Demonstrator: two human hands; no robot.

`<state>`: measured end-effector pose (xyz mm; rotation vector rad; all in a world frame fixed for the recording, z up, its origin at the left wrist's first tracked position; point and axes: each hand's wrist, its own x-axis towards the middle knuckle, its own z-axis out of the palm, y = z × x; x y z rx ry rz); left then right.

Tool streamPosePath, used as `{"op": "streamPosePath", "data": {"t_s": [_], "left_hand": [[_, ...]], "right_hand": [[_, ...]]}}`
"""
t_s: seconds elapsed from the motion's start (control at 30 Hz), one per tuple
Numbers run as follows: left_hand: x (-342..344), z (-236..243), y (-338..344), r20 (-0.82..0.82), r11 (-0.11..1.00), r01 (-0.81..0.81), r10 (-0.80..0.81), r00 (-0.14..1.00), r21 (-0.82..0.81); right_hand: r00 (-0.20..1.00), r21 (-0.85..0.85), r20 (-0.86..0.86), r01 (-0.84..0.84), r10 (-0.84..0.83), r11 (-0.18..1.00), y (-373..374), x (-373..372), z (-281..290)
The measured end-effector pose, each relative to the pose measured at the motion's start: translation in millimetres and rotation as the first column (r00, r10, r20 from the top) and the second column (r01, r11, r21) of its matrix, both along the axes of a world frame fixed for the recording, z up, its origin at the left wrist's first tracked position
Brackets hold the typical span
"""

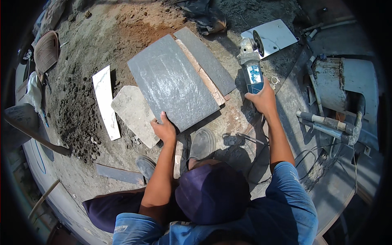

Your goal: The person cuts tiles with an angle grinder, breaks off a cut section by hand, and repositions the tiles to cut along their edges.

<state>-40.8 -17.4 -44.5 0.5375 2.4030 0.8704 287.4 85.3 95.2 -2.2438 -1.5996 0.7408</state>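
Observation:
My left hand [164,130] grips the near left edge of a large grey textured tile [171,77], with a finger resting on its top face. Along that tile's right side lie a narrow pinkish strip [200,71] and a second grey slab [218,73]. A pale stone slab [129,110] shows below the big tile's left side. My right hand [262,98] is closed on the blue handle of an angle grinder [250,65], held right of the tiles with its dark disc raised at the top. The fingers under the grinder are mostly hidden.
A white strip [102,98] lies on dirt at left, another white tile [281,36] top right. A shovel [38,136] and woven hat [45,53] are left; pipes [326,122], cords [306,157] and a rusty white metal tank [347,81] right. A grey offcut [118,173] lies near my feet.

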Motion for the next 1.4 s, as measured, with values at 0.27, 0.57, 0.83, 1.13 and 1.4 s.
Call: {"op": "streamPosePath", "data": {"t_s": [0.27, 0.57, 0.83, 1.13, 1.4], "left_hand": [[-117, -13, -32, -0.268, 0.993, 0.015, -0.046, 0.962, -0.118], [-151, -8, -52, -0.438, 0.956, -0.009, -0.127, 0.890, -0.294], [-111, 25, 96, -0.686, 0.629, 0.776, -0.588, 0.429, -0.054], [103, -5, 340, -0.362, -0.470, 0.799, -0.719, -0.594, -0.376], [133, -10, 380, 0.025, -0.733, 0.505, -0.577, -0.816, -0.456]], "right_hand": [[0.993, 0.036, -0.095, 0.076, -0.073, 0.996, -22, 1, 4], [0.991, 0.004, -0.081, 0.110, -0.109, 0.994, -29, -6, -9], [0.971, 0.036, -0.156, 0.188, -0.180, 0.982, -31, 11, -12], [0.900, 0.021, -0.246, 0.375, -0.359, 0.927, -48, 10, -9], [0.798, -0.102, -0.275, 0.530, -0.536, 0.842, -73, 33, 14]]}}
